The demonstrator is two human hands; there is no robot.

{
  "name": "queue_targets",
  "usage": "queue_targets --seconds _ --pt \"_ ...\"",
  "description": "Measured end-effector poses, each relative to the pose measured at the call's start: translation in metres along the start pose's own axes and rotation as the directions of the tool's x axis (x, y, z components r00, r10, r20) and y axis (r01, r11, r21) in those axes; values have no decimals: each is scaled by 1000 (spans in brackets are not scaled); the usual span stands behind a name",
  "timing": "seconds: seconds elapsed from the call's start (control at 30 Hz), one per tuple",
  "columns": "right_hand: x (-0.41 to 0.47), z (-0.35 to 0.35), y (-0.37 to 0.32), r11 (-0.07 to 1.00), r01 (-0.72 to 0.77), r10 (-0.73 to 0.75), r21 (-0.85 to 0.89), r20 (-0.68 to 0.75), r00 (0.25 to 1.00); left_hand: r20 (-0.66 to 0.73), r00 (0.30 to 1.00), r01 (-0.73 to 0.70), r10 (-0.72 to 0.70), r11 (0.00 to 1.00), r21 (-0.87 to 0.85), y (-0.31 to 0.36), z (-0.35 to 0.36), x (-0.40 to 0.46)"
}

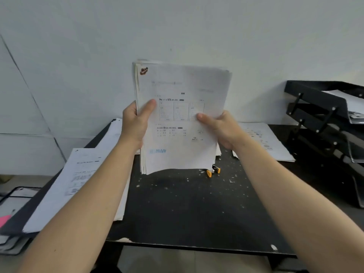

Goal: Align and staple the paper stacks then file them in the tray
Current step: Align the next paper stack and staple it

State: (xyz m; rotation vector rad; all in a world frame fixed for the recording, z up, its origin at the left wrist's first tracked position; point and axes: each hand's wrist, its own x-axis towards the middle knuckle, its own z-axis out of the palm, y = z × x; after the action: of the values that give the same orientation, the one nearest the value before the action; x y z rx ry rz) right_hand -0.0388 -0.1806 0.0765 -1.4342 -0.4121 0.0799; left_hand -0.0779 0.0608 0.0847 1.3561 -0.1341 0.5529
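White printed sheets form the paper stack (181,119), held upright above the middle of the black speckled tabletop (189,203). The left hand (136,123) has its grip closed on the stack's left edge, thumb on the front page; the right hand (220,129) grips the right edge likewise. An orange-and-black stapler (213,171) stands below the stack. More papers (78,186) lie along the left edge, and a black tiered tray (325,123) sits at the right edge.
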Motion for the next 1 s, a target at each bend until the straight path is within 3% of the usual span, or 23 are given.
queue_targets --seconds 0.23,0.43,1.0 --pt "-2 3 26 994 -8 14 -105 52 999 39 999 31 -34 997 71 -30 -34 -13" --pt "-5 10 45 1000 -13 14 -10 65 998 35 996 82 -81 997 -12 -40 -21 -12" --pt "-8 -11 42 999 -9 9 -39 5 1000 66 995 71 -77 994 88 -37 -6 -13"
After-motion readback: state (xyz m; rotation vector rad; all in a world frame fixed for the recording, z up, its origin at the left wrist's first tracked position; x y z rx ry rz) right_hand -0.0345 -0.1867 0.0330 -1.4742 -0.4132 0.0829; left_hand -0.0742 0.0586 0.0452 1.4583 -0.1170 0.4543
